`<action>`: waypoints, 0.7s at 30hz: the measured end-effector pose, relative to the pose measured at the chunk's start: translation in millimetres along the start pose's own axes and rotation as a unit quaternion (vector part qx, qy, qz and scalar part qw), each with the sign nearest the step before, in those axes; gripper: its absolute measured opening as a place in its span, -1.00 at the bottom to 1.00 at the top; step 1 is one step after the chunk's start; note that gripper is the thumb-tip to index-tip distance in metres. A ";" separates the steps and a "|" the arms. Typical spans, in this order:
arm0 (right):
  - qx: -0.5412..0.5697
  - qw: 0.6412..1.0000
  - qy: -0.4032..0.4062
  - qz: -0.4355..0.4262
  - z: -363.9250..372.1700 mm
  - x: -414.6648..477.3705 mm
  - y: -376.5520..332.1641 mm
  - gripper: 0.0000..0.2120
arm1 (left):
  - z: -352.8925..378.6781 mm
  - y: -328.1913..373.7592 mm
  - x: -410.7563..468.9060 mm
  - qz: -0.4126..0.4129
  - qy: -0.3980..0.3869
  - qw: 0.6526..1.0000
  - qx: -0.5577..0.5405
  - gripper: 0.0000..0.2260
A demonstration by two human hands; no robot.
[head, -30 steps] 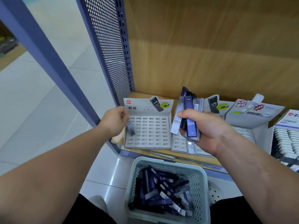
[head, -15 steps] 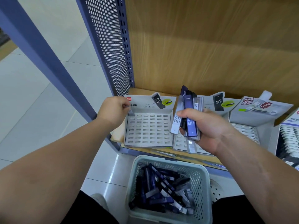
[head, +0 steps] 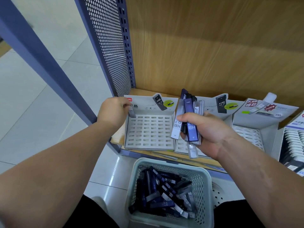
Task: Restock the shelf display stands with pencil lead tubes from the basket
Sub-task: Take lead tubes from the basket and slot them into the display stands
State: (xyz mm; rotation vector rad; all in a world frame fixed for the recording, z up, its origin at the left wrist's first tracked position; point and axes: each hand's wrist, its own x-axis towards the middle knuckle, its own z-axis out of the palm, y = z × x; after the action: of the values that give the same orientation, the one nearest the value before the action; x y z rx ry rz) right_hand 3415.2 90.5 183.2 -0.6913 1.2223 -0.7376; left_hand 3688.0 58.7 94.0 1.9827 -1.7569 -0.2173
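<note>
My left hand [head: 113,111] pinches a single grey pencil lead tube [head: 132,112] at the top-left slot of the left display stand [head: 148,130], a grey cardboard tray with rows of vacant slots. My right hand [head: 205,129] grips a bundle of lead tubes [head: 189,119], blue, dark and clear, held upright in front of the second stand [head: 182,146]. Below the shelf a pale green perforated basket [head: 204,178] holds several more dark blue tubes [head: 164,193].
A third stand [head: 250,129] and a box of white items [head: 294,143] sit further right on the wooden shelf [head: 117,139]. A blue perforated side panel [head: 108,46] and a slanted blue post [head: 41,58] bound the shelf on the left. Tiled floor lies below.
My left hand moved up and back from the stand's left edge to its top-left corner with the single tube. My right hand kept its bundle nearly still.
</note>
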 end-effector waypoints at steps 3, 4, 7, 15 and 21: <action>0.009 1.000 0.006 0.004 0.5 1.5 1.7 -0.79 | 0.6 2.0 0.8 -0.008 0.008 1.000 0.014 -0.84; 0.005 1.000 0.003 0.005 0.3 2.1 2.4 -0.81 | 1.2 1.9 1.4 -0.005 0.003 1.000 0.024 -0.83; -0.004 1.000 -0.003 0.008 0.8 2.8 2.9 -0.87 | 5.9 1.0 0.6 0.005 -0.037 0.998 0.050 -0.80; -0.006 1.000 0.013 -0.005 2.9 7.8 6.8 -0.83 | -7.4 32.8 -7.3 -0.036 -0.045 0.998 -0.010 -0.84; -0.019 0.998 0.057 -0.026 8.2 7.8 12.3 -0.81 | -32.7 90.4 -47.9 -0.100 -0.372 0.820 -0.423 -0.75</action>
State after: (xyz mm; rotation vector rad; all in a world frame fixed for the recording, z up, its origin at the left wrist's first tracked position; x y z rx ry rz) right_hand 3426.1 92.0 170.7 -0.7221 1.3281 -0.8079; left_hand 3613.4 107.6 153.9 1.4313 -1.3824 -1.7088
